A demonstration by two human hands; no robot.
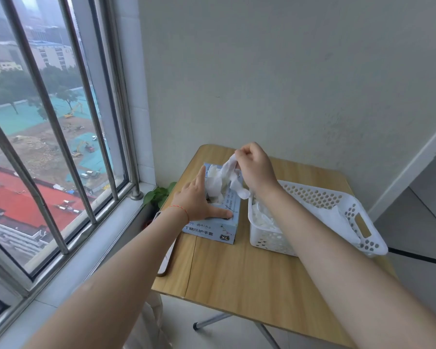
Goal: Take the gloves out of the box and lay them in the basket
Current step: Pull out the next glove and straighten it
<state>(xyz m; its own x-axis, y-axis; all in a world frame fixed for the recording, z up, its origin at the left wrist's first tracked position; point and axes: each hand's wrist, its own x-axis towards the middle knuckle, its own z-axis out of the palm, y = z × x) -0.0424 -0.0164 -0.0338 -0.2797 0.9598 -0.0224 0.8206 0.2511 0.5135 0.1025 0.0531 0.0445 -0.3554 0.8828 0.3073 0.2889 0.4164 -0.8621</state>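
Status: extraction in progress. My left hand lies flat on top of the nitrile glove box, fingers straight and spread, pressing the box down on the folding wooden table. My right hand is raised above the box at its 1 o'clock side, fingers curled, pinching one white glove by its cuff. The glove hangs down from the pinch; whether its lower end is clear of the opening cannot be told. More gloves bulge out of the box opening, so stock remains to be removed.

The white perforated basket stands just beside the box at its 3 o'clock. Several white gloves already lie inside it, at its near-left end.

Judgement: task partly done. Remaining: carry the held glove toward 3 o'clock, lay it in the basket, then repeat until the box is empty.
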